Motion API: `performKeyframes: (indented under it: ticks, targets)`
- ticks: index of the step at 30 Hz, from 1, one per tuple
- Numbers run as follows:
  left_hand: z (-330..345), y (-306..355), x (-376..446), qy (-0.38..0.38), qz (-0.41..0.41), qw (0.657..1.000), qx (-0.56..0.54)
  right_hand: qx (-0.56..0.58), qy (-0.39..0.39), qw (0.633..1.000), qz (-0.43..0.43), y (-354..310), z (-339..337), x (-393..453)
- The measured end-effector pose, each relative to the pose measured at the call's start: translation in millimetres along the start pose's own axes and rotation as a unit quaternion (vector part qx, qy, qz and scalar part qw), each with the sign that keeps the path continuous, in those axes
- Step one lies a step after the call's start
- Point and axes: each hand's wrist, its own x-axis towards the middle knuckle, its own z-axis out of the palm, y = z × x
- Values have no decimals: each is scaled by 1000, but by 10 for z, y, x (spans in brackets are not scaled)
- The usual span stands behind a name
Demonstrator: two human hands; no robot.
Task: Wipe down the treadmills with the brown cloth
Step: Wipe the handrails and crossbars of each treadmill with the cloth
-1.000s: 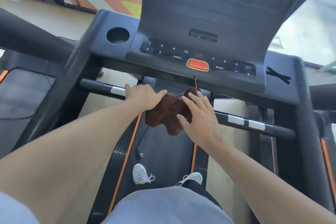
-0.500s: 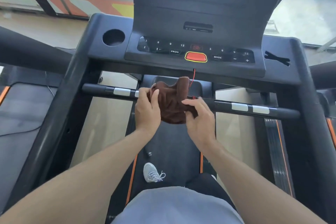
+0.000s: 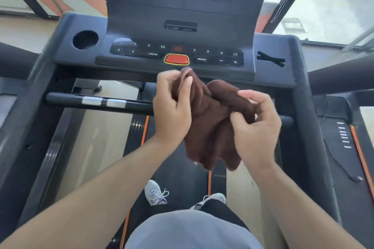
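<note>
Standing on a treadmill (image 3: 66,32) belt, a person looks down past the console (image 3: 178,54) w/ its red stop button (image 3: 176,59), number keys and a round cup hole (image 3: 85,39) at left. Below the console runs the black crossbar (image 3: 97,102) w/ two silver sensor patches. Change since a sec ago: the brown cloth (image 3: 212,125) was pressed on the crossbar's middle; it has now been lifted clear of the bar and is held up in front of it, just under the console edge, bunched and hanging loose between both hands. Left hand (image 3: 172,111): grip closed round the cloth's upper left part, thumb up along a fold. Right hand (image 3: 255,127): thumb and forefinger pinch the right-hand fold, other fingers loosely curled above it. Meaning, as a guess: wiping is paused; cloth is prob. being refolded or turned to a fresh face before the next pass, maybe the console or the bar's right half. Grey shoes (image 3: 156,194) show on the belt below.
</note>
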Motion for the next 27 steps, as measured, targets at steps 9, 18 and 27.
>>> performKeyframes:
  ticks: [9, 18, 27]
  targets:
    - [53, -1140, 473, -370, 90, 843, 379, -479, -420, 757, -145, 894, -115, 600]
    - [-189, -1327, 603, -368, 210, 815, 395, -489, -446, 736, -142, 944, 636, 894]
    - [-203, -1321, 568, -333, 282, 811, 390, -480, -236, 786, -310, 1130, 1246, 318]
